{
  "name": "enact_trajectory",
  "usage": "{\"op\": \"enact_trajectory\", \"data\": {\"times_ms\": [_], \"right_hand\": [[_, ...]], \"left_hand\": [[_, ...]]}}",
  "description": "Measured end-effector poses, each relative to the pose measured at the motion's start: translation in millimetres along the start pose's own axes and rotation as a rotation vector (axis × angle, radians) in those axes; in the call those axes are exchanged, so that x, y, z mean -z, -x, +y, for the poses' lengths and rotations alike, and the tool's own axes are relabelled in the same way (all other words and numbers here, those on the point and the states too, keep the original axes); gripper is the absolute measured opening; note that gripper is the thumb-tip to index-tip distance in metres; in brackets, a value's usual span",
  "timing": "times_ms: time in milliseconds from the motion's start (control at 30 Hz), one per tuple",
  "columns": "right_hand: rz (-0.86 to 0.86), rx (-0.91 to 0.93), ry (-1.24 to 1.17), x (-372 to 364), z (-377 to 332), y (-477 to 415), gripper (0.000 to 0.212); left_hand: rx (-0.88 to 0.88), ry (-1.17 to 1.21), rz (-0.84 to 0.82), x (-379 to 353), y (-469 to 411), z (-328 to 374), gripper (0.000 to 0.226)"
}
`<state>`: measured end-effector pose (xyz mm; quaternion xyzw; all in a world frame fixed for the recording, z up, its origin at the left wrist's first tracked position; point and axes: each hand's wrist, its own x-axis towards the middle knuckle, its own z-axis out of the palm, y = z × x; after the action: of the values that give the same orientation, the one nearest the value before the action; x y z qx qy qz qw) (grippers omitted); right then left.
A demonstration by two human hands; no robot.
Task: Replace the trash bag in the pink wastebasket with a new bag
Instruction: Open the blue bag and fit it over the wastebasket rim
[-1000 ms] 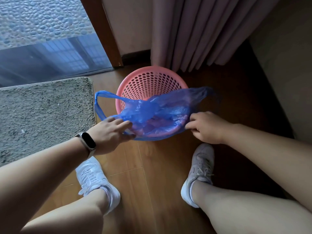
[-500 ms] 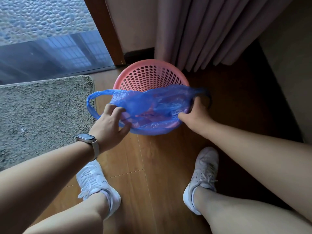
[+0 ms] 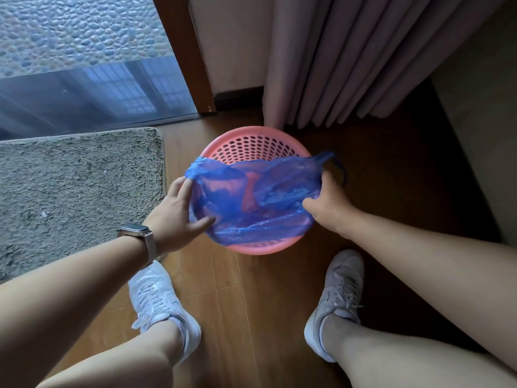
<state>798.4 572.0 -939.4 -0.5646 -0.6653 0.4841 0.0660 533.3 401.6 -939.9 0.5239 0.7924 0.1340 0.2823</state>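
Observation:
The pink wastebasket (image 3: pixel 253 145), round with a perforated wall, stands on the wooden floor between my feet and the curtain. A thin blue plastic bag (image 3: pixel 268 197) lies spread over its near half and sags into the opening. My left hand (image 3: pixel 174 211), a watch on its wrist, holds the bag's left edge against the basket's left rim. My right hand (image 3: pixel 327 204) grips the bag's right edge at the right rim. One bag handle loop (image 3: pixel 340 169) hangs past the right hand. The far part of the rim is bare.
A grey shaggy mat (image 3: pixel 75 191) lies on the floor to the left. Behind the basket hang pinkish curtain folds (image 3: pixel 349 60), beside a wooden door frame (image 3: pixel 187 54) and a glass door. My two white sneakers (image 3: pixel 159 303) stand just in front of the basket.
Both hands have spread the bag wider and pulled it down over the near rim. The left handle loop that stuck out to the left is now gathered at the left rim.

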Motion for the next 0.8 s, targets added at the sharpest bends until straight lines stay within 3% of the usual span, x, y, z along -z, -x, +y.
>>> {"op": "enact_trajectory", "data": {"times_ms": [100, 200, 267, 367, 467, 533, 667, 800], "right_hand": [[-0.083, 0.061, -0.016, 4.6, 4.3, 1.5, 0.074], [-0.105, 0.12, -0.006, 8.5, 7.4, 5.2, 0.077], [-0.069, 0.156, 0.052, 9.4, 9.3, 10.7, 0.076], [0.029, 0.247, 0.286, 14.3, 14.6, 19.6, 0.065], [0.088, 0.534, 0.623, 24.4, 19.1, 26.9, 0.039], [0.024, 0.714, 0.79, 27.0, 20.1, 31.5, 0.025], [-0.121, 0.864, 0.921, 19.5, 21.0, 39.1, 0.026], [-0.158, 0.888, 0.874, 9.6, 17.2, 41.6, 0.015]], "left_hand": [[-0.035, -0.004, -0.07, 3.5, 5.3, -7.7, 0.108], [-0.06, -0.11, 0.011, 4.4, 7.4, -13.8, 0.114], [-0.119, -0.167, 0.106, 4.5, 9.1, -13.6, 0.104], [-0.364, -0.291, 0.213, 3.9, 10.8, -9.2, 0.071], [-0.593, -0.388, 0.181, 1.7, 13.6, 0.5, 0.046], [-0.696, -0.423, 0.11, -5.1, 17.0, 9.8, 0.039], [-0.671, -0.351, -0.005, -21.5, 23.2, 25.6, 0.032], [-0.652, -0.282, -0.02, -24.5, 23.2, 29.1, 0.022]]}}
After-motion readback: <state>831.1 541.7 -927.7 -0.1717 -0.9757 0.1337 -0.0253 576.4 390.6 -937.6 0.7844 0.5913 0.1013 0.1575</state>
